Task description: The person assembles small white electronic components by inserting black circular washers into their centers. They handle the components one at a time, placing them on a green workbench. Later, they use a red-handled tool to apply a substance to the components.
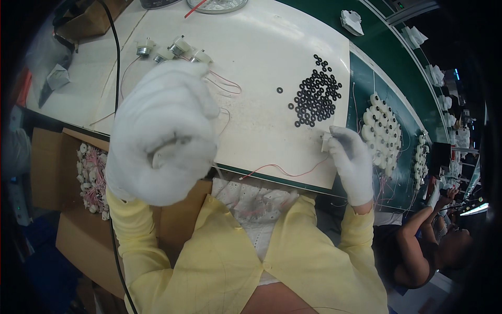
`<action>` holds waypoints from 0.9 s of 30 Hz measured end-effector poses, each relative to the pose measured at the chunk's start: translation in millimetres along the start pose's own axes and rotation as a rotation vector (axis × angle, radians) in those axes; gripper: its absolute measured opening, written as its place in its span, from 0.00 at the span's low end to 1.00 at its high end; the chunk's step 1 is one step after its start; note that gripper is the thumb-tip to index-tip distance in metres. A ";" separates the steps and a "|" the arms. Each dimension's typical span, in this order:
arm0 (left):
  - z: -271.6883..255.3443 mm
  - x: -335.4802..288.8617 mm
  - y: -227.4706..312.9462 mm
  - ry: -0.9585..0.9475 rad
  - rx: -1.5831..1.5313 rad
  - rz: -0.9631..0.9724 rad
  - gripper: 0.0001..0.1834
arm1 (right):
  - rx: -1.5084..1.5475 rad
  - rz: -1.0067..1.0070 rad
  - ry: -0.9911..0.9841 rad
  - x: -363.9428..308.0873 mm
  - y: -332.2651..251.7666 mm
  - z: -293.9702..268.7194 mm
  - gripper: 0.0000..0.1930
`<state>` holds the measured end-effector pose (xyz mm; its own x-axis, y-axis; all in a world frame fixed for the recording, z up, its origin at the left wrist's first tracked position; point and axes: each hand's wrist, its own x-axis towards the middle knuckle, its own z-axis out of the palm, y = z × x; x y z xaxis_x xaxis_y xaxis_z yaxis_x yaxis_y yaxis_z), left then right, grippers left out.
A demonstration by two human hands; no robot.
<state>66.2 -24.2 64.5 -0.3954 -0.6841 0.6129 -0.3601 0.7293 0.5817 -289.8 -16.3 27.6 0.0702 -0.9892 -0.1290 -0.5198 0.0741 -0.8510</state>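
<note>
My left hand (pixel 162 131), in a white glove, is raised close to the camera over the table's left part. Its fingers are curled into a closed shape around a dark gap; whatever lies inside is hidden. At the table's right edge, my right hand (pixel 351 165), also gloved in white, pinches a small white geared motor (pixel 325 142) between thumb and fingers. A red wire lead (pixel 285 170) trails left from that motor along the front edge. Just beyond it, many black rubber rings (pixel 317 94) lie in a loose patch, with one ring (pixel 280 90) apart to the left.
Several small motors (pixel 179 47) with red leads stand on the white table (pixel 261 57) behind my left hand. Rows of white motors (pixel 381 133) rest on the green surface at right. A cardboard box (pixel 49 170) holds more motors. A black cable (pixel 118 63) hangs at left. Another person (pixel 418 246) sits at right.
</note>
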 end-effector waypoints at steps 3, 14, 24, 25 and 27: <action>9.9 -2.9 1.8 -0.102 0.109 0.018 0.06 | 0.029 -0.002 -0.013 2.1 -1.9 -1.1 0.15; 73.7 -20.6 -27.4 -0.045 0.319 0.021 0.15 | -0.043 -0.087 -0.064 11.2 -3.4 -2.4 0.15; 72.0 -26.5 -28.8 -0.038 0.319 -0.026 0.14 | -0.287 -0.254 -0.035 17.9 -17.2 7.1 0.13; 71.9 -27.0 -29.1 -0.038 0.316 -0.027 0.14 | -0.323 -0.288 -0.022 19.1 -17.0 7.7 0.14; 72.0 -27.8 -29.6 -0.039 0.310 -0.030 0.14 | -0.393 -0.356 0.003 22.8 -15.3 8.8 0.15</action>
<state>27.0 -26.2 -8.2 -0.4102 -0.7092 0.5735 -0.6102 0.6807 0.4054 -272.7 -38.9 33.2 0.2981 -0.9449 0.1353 -0.7443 -0.3189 -0.5868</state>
